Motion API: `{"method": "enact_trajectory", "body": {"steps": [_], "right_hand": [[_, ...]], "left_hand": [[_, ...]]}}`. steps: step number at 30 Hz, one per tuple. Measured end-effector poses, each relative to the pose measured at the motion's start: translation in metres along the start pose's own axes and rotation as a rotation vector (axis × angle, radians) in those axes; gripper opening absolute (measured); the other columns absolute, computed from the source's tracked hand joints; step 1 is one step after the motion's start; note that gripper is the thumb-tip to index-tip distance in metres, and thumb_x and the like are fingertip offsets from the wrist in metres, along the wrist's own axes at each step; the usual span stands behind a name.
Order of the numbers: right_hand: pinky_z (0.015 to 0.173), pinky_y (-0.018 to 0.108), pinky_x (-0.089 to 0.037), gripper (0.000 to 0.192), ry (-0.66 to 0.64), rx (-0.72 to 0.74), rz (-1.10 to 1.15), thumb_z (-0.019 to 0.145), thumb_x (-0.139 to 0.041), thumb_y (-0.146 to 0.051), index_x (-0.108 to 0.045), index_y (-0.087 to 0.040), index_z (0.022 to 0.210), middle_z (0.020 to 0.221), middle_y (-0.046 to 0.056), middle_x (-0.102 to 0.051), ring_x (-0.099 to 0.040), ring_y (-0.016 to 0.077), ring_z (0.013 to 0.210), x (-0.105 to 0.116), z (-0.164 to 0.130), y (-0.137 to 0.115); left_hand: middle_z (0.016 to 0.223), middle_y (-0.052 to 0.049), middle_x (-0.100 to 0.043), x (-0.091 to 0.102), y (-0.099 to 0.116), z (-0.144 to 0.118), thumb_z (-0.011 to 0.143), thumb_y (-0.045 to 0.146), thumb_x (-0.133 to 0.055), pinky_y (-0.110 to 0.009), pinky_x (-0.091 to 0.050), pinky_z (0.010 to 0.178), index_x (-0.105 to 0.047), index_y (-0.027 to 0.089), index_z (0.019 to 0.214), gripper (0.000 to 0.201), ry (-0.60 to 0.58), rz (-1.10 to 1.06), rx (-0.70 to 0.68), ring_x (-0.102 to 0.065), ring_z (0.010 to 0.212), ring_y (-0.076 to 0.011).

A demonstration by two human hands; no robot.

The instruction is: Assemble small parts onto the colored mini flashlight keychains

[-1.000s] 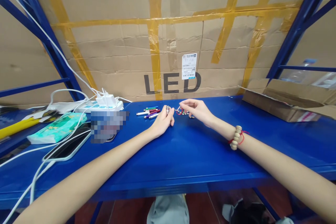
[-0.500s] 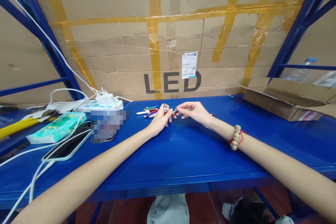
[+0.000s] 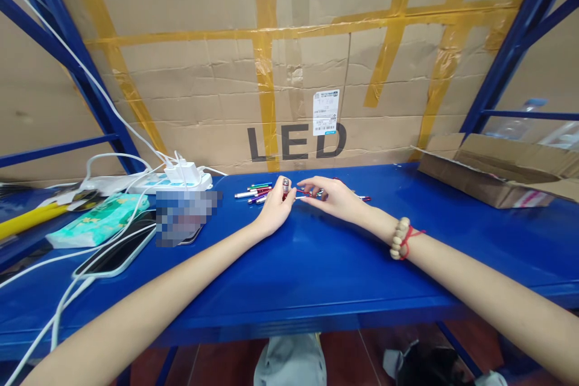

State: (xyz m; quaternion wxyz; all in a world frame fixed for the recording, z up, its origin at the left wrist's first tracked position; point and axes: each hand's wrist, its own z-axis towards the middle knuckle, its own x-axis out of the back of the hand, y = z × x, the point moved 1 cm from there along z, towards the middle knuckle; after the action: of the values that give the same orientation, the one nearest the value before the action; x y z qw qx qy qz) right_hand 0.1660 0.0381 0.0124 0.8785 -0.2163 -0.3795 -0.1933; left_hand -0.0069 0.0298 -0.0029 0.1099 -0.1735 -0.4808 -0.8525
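Note:
My left hand (image 3: 277, 208) rests on the blue shelf (image 3: 316, 265) and holds a small silver-tipped cylinder (image 3: 286, 183) upright between its fingers. My right hand (image 3: 332, 196) reaches in from the right, its fingertips close to that cylinder and pinching a small red and silver part (image 3: 302, 193). Just left of my left hand lies a row of thin coloured pen-like tubes (image 3: 256, 193). More small parts (image 3: 364, 198) lie behind my right hand. A bead bracelet (image 3: 400, 237) is on my right wrist.
A power strip with white chargers (image 3: 181, 178) and cables sits at the back left. A teal tissue pack (image 3: 99, 220) and a phone (image 3: 115, 253) lie at the left. An open cardboard box (image 3: 493, 178) stands at the right; taped cardboard marked LED (image 3: 296, 72) forms the back wall.
My right hand has moved left from the pile of small parts to my left hand, bringing a small part with it. My left hand has lifted the cylinder slightly.

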Motion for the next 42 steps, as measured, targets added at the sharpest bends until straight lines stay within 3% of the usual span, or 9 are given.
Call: {"method": "enact_trajectory", "body": {"steps": [5, 13, 24, 31, 38, 42], "right_hand": [[0.068, 0.027, -0.046, 0.030, -0.132, 0.097, -0.225, 0.091, -0.042, -0.031, -0.060, -0.018, 0.111, 0.089, 0.008, -0.064, -0.062, 0.0172, 0.077, -0.003, -0.001, -0.002], [0.065, 0.025, -0.043, 0.023, -0.215, 0.106, -0.266, 0.091, -0.042, -0.026, -0.061, -0.014, 0.091, 0.085, 0.009, -0.065, -0.061, 0.0166, 0.071, -0.010, -0.003, -0.003], [0.063, 0.024, -0.039, 0.026, -0.125, 0.081, -0.195, 0.090, -0.040, -0.023, -0.062, -0.014, 0.079, 0.071, 0.006, -0.060, -0.052, 0.0137, 0.063, -0.013, -0.001, -0.002], [0.059, 0.023, -0.036, 0.028, -0.062, 0.066, -0.194, 0.090, -0.039, -0.024, -0.062, -0.016, 0.077, 0.067, 0.003, -0.055, -0.047, 0.0119, 0.059, -0.007, 0.000, -0.002], [0.056, 0.022, -0.035, 0.033, 0.153, -0.008, -0.228, 0.092, -0.035, -0.030, -0.064, -0.016, 0.085, 0.069, 0.004, -0.057, -0.046, 0.0105, 0.056, 0.003, 0.000, -0.004], [0.053, 0.022, -0.033, 0.037, 0.162, -0.009, -0.320, 0.093, -0.033, -0.034, -0.066, -0.017, 0.085, 0.069, 0.004, -0.060, -0.049, 0.0103, 0.057, 0.002, -0.001, -0.009]], "left_hand": [[0.065, 0.003, -0.038, 0.000, 0.004, -0.003, 0.092, 0.017, -0.043, -0.023, -0.029, 0.058, -0.034, 0.018, 0.079, 0.016, -0.049, 0.142, -0.069, -0.042, 0.059, -0.0147], [0.065, 0.001, -0.042, 0.001, 0.009, -0.004, 0.091, 0.017, -0.041, -0.025, -0.030, 0.059, -0.035, 0.019, 0.080, 0.013, -0.130, 0.257, -0.100, -0.044, 0.060, -0.0177], [0.066, 0.001, -0.041, -0.001, 0.008, -0.004, 0.091, 0.018, -0.040, -0.025, -0.030, 0.060, -0.035, 0.019, 0.080, 0.012, -0.144, 0.228, -0.098, -0.045, 0.062, -0.0177], [0.064, 0.003, -0.037, -0.001, 0.004, -0.005, 0.092, 0.030, -0.039, -0.023, -0.028, 0.057, -0.032, 0.019, 0.078, 0.019, -0.110, 0.114, -0.124, -0.039, 0.057, -0.0147], [0.058, 0.004, -0.042, -0.002, 0.002, -0.007, 0.096, 0.038, -0.031, -0.023, -0.029, 0.053, -0.038, 0.019, 0.084, 0.024, -0.232, 0.097, -0.081, -0.042, 0.052, -0.0145], [0.061, 0.002, -0.045, -0.002, 0.001, -0.007, 0.095, 0.040, -0.033, -0.024, -0.028, 0.051, -0.045, 0.019, 0.095, 0.025, -0.270, 0.135, -0.109, -0.043, 0.053, -0.0161]]}}
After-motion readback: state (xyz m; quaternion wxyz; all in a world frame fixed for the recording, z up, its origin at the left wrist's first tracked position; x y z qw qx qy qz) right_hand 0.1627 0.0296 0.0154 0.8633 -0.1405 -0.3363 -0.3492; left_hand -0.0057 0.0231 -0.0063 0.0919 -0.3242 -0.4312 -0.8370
